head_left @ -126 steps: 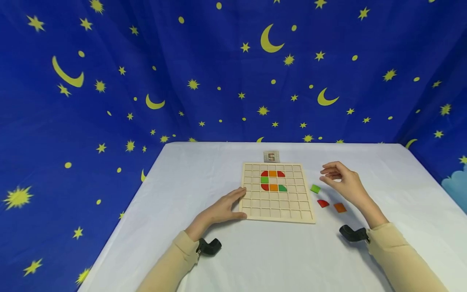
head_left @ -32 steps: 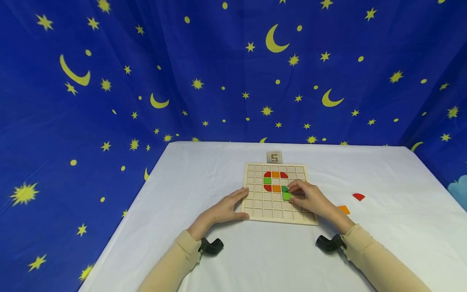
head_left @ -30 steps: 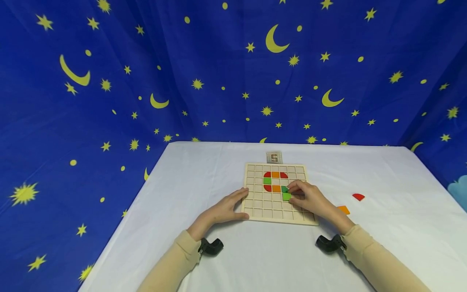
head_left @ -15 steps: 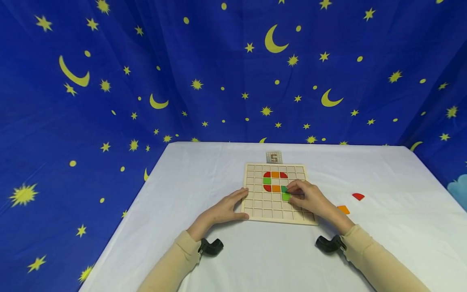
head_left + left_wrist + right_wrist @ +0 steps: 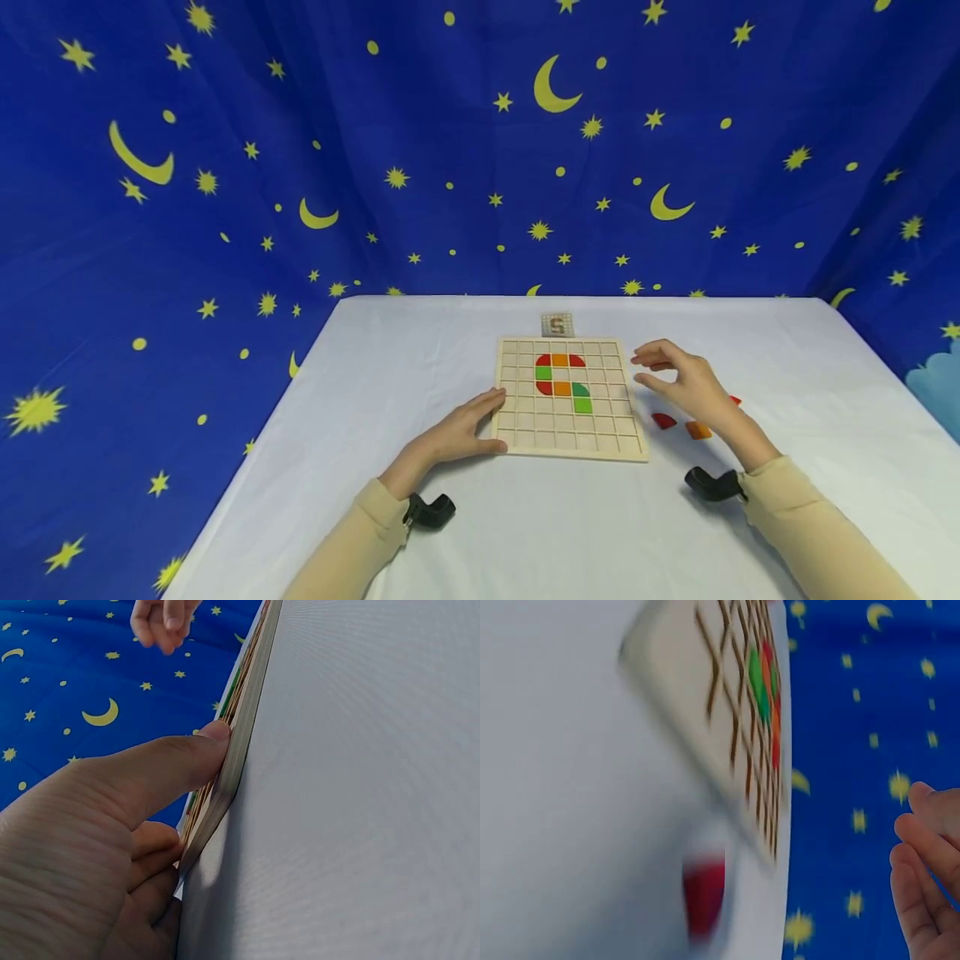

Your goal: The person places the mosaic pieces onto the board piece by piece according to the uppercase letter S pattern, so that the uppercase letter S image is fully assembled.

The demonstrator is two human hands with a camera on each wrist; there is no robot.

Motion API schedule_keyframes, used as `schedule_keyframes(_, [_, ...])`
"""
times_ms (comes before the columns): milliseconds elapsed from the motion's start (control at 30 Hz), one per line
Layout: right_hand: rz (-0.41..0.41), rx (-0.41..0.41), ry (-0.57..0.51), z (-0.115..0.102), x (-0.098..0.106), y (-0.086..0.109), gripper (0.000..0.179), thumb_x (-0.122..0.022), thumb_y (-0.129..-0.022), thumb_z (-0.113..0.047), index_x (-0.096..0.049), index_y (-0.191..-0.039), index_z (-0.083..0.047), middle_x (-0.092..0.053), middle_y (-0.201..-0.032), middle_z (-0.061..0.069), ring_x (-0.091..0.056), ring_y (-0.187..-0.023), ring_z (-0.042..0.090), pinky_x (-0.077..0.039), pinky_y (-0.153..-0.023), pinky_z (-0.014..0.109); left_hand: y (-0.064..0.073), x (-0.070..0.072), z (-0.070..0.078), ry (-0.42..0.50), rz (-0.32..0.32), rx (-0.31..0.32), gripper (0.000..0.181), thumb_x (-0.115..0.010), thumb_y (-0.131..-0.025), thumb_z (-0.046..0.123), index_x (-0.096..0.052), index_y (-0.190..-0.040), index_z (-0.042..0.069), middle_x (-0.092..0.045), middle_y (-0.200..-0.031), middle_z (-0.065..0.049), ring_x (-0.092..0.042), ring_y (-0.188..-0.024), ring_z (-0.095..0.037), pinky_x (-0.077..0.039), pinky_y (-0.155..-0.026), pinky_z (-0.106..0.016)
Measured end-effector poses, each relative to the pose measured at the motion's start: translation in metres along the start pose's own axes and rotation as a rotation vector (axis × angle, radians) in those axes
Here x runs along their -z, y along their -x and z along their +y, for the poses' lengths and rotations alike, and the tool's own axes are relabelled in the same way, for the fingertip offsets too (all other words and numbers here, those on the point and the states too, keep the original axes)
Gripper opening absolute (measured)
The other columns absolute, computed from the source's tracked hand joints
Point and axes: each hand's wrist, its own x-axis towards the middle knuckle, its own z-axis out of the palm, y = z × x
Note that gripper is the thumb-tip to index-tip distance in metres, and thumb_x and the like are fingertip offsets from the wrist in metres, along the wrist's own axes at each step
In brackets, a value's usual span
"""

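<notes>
My left hand (image 5: pixel 456 429) touches the left edge of a wooden grid board (image 5: pixel 532 438). Its thumb lies on the board's rim in the left wrist view, fingers fairly straight. Set in the board are red quarter-round, orange square and green tiles in a curving line. A light green square tile (image 5: pixel 582 405) lies in the cell below a dark green quarter-round tile (image 5: pixel 580 389). My right hand (image 5: pixel 692 385) is in the air beside the board's right edge, thumb and fingers apart, holding nothing. Below it lie a red quarter-round tile (image 5: pixel 663 421) and an orange square tile (image 5: pixel 698 430).
Another red tile (image 5: pixel 736 400) shows partly behind my right wrist. A small card (image 5: pixel 557 325) with an S-like grid pattern lies beyond the board's far edge. White cloth (image 5: pixel 570 525) covers the table; a blue curtain (image 5: pixel 450 108) with stars and moons hangs behind it.
My right hand has let go of the light green square tile, now in its cell, and moved off the board to the right. My left hand keeps its place at the board's edge.
</notes>
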Motion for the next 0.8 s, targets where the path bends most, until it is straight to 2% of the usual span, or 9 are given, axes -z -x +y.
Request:
schedule_keyframes(100, [0.048, -0.064, 0.022, 0.021, 0.023, 0.012, 0.035, -0.071, -0.085, -0.009, -0.056, -0.116, -0.005, -0.066, -0.107, 0.011, -0.063, -0.093, 0.028, -0.053, -0.079, 0.038, 0.001, 0.0, 0.001, 0.0, 0.001, 0.009, 0.084, -0.071, -0.084, 0.038, -0.029, -0.147, 0.002, -0.024, -0.153, -0.011, -0.019, -0.14, -0.024, -0.021, -0.112, -0.04])
schedule_keyframes(167, [0.078, -0.103, 0.039, 0.032, 0.037, 0.021, 0.035, -0.07, -0.086, -0.011, -0.055, -0.117, -0.004, -0.066, -0.107, 0.012, -0.063, -0.093, 0.028, -0.052, -0.079, 0.041, 0.001, 0.0, 0.001, 0.002, 0.006, 0.002, 0.083, -0.071, -0.084, 0.038, -0.029, -0.147, 0.001, -0.024, -0.153, -0.012, -0.02, -0.14, -0.025, -0.021, -0.112, -0.041])
schedule_keyframes(300, [0.121, -0.172, 0.102, 0.056, 0.056, 0.042, 0.034, -0.071, -0.086, -0.014, -0.057, -0.117, -0.009, -0.068, -0.105, 0.004, -0.063, -0.09, 0.011, -0.052, -0.073, 0.028, 0.002, 0.0, 0.0, 0.005, 0.017, -0.019, 0.083, -0.071, -0.084, 0.037, -0.031, -0.146, -0.001, -0.025, -0.152, -0.013, -0.02, -0.14, -0.027, -0.021, -0.111, -0.043])
schedule_keyframes(400, [0.086, -0.194, 0.139, 0.063, 0.06, 0.054, 0.032, -0.069, -0.087, -0.012, -0.057, -0.116, -0.007, -0.067, -0.106, 0.008, -0.063, -0.092, 0.017, -0.052, -0.073, 0.03, 0.003, 0.0, 0.0, 0.006, 0.018, -0.014, 0.083, -0.071, -0.084, 0.037, -0.031, -0.146, -0.001, -0.025, -0.152, -0.013, -0.02, -0.14, -0.026, -0.021, -0.112, -0.042])
schedule_keyframes(533, [0.0, -0.179, 0.138, 0.067, 0.061, 0.066, 0.027, -0.064, -0.089, -0.006, -0.057, -0.115, -0.003, -0.063, -0.109, 0.019, -0.06, -0.096, 0.042, -0.046, -0.08, 0.051, 0.003, 0.0, 0.001, 0.007, 0.012, -0.005, 0.084, -0.071, -0.084, 0.038, -0.03, -0.147, 0.001, -0.024, -0.153, -0.012, -0.02, -0.14, -0.025, -0.021, -0.112, -0.041])
schedule_keyframes(567, [-0.015, -0.178, 0.151, 0.067, 0.061, 0.068, 0.026, -0.064, -0.089, -0.005, -0.057, -0.114, -0.004, -0.063, -0.109, 0.019, -0.059, -0.097, 0.043, -0.045, -0.081, 0.053, 0.003, 0.0, 0.001, 0.01, 0.011, -0.004, 0.083, -0.07, -0.084, 0.038, -0.03, -0.147, 0.001, -0.024, -0.153, -0.012, -0.02, -0.14, -0.025, -0.022, -0.112, -0.041])
schedule_keyframes(633, [-0.042, -0.172, 0.169, 0.068, 0.06, 0.072, 0.026, -0.065, -0.088, -0.004, -0.059, -0.113, -0.005, -0.063, -0.11, 0.019, -0.059, -0.097, 0.041, -0.046, -0.082, 0.047, 0.003, 0.0, 0.001, 0.014, 0.008, -0.003, 0.083, -0.07, -0.085, 0.039, -0.029, -0.147, 0.001, -0.024, -0.153, -0.012, -0.02, -0.14, -0.025, -0.022, -0.112, -0.041])
schedule_keyframes(700, [-0.059, -0.159, 0.187, 0.069, 0.058, 0.075, 0.028, -0.067, -0.085, -0.002, -0.06, -0.112, -0.005, -0.064, -0.109, 0.017, -0.059, -0.097, 0.035, -0.046, -0.084, 0.032, 0.003, 0.0, 0.001, 0.018, 0.007, 0.0, 0.083, -0.07, -0.085, 0.038, -0.029, -0.147, 0.001, -0.024, -0.153, -0.013, -0.02, -0.14, -0.025, -0.022, -0.112, -0.041])
schedule_keyframes(800, [-0.053, -0.143, 0.218, 0.07, 0.055, 0.077, 0.031, -0.07, -0.081, 0.001, -0.061, -0.11, -0.006, -0.065, -0.106, 0.014, -0.059, -0.095, 0.027, -0.042, -0.078, 0.015, 0.002, -0.001, 0.0, 0.022, 0.009, 0.002, 0.083, -0.07, -0.085, 0.038, -0.029, -0.147, 0.001, -0.024, -0.153, -0.012, -0.02, -0.14, -0.025, -0.022, -0.112, -0.041])
